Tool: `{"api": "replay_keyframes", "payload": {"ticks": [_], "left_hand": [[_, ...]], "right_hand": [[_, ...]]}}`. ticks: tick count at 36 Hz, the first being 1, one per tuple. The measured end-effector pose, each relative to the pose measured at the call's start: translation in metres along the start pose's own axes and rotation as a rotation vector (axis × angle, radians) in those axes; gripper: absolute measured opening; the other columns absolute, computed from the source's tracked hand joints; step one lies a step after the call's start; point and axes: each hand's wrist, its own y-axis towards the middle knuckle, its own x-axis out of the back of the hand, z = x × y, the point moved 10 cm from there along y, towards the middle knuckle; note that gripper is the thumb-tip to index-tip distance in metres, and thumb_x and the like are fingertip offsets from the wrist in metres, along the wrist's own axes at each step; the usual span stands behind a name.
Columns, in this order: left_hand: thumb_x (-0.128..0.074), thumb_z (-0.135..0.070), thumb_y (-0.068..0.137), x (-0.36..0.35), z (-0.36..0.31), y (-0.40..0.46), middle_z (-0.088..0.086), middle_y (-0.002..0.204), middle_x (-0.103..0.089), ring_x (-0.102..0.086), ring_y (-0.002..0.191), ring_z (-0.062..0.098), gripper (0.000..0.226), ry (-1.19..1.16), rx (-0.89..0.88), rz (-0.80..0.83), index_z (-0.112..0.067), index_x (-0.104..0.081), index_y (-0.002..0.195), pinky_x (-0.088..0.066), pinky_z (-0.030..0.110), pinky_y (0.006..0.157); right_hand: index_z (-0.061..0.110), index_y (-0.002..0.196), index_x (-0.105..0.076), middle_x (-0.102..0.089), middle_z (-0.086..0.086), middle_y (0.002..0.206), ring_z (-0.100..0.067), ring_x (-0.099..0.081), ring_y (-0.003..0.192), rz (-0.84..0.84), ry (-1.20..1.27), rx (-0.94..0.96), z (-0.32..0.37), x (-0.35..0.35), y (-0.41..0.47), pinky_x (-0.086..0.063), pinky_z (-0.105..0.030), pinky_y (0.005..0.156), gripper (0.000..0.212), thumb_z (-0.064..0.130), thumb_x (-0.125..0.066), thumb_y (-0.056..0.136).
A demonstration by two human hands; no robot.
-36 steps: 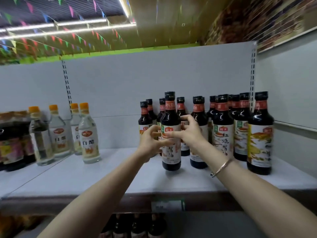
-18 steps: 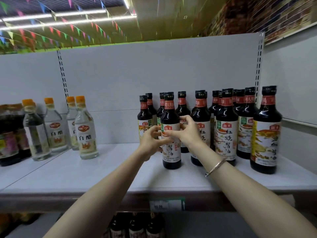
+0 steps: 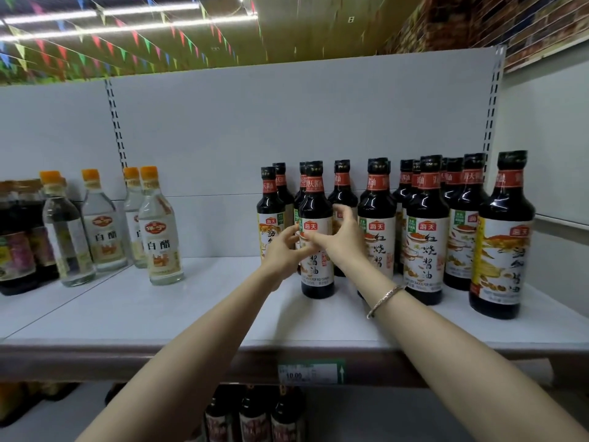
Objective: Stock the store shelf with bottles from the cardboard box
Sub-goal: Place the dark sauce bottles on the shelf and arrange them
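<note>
Both hands are on one dark bottle point(image 3: 317, 231) standing upright on the white shelf point(image 3: 191, 314). The left hand point(image 3: 282, 252) wraps its fingers round the bottle's left side at label height, and the right hand point(image 3: 342, 239) curls round the right side, thumb across the front of the label, so the two meet in front of the glass. A thin bracelet point(image 3: 384, 299) sits on the right wrist. Just behind and left of the held bottle stands another dark one with a yellow label point(image 3: 271, 215), and more black caps show close behind it. To the right of the grip a crowd of dark bottles point(image 3: 427, 231) runs on towards the upright at the shelf's end, the nearest of them just beside the right hand, the last one point(image 3: 503, 237) standing farthest forward. Well off to the left of the hands are clear bottles with orange caps point(image 3: 159, 228), and beyond them some darker ones point(image 3: 19, 240) at the picture's edge. Below the grip, on the shelf's front lip, a price tag point(image 3: 310, 373) reads 10.00, and under that the tops of more dark bottles point(image 3: 255, 416) show on the lower shelf.
</note>
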Motion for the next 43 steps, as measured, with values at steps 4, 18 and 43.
{"api": "replay_keyframes", "payload": {"ticks": [4, 18, 43], "left_hand": [[-0.070, -0.019, 0.085, 0.019, -0.012, -0.010, -0.004, 0.112, -0.059, -0.058, 0.091, -0.001, 0.056, -0.024, -0.053, -0.083, -0.017, -0.047, 0.136, -0.048, 0.015, 0.065], [-0.059, -0.013, 0.093, 0.166, -0.014, -0.127, 0.010, 0.075, -0.067, -0.065, 0.064, 0.016, 0.017, -0.042, -0.135, -0.471, -0.011, -0.063, 0.077, -0.057, 0.032, 0.065], [-0.064, -0.006, 0.087, 0.303, 0.457, -0.578, 0.000, 0.074, -0.062, -0.057, 0.065, 0.002, 0.005, 0.056, 0.868, -0.817, -0.010, -0.068, 0.086, -0.045, 0.022, 0.065]], "right_hand": [[0.021, 0.142, -0.032, -0.039, -0.003, 0.144, -0.014, -0.037, 0.132, -0.171, -0.045, 0.220, 0.033, 0.012, -0.021, -0.033, -0.025, 0.104, 0.079, 0.020, -0.077, 0.077], [0.021, 0.070, -0.056, -0.059, 0.011, 0.062, -0.015, -0.060, 0.062, 0.212, 0.287, 0.315, 0.098, -0.129, -0.125, -0.051, -0.036, 0.061, 0.019, 0.016, -0.067, 0.085], [0.013, 0.070, -0.058, -0.059, -0.002, 0.061, -0.018, -0.059, 0.062, 1.291, -0.160, -0.130, -0.211, -0.475, -0.538, -0.048, -0.037, 0.061, 0.023, 0.026, -0.062, 0.089]]}}
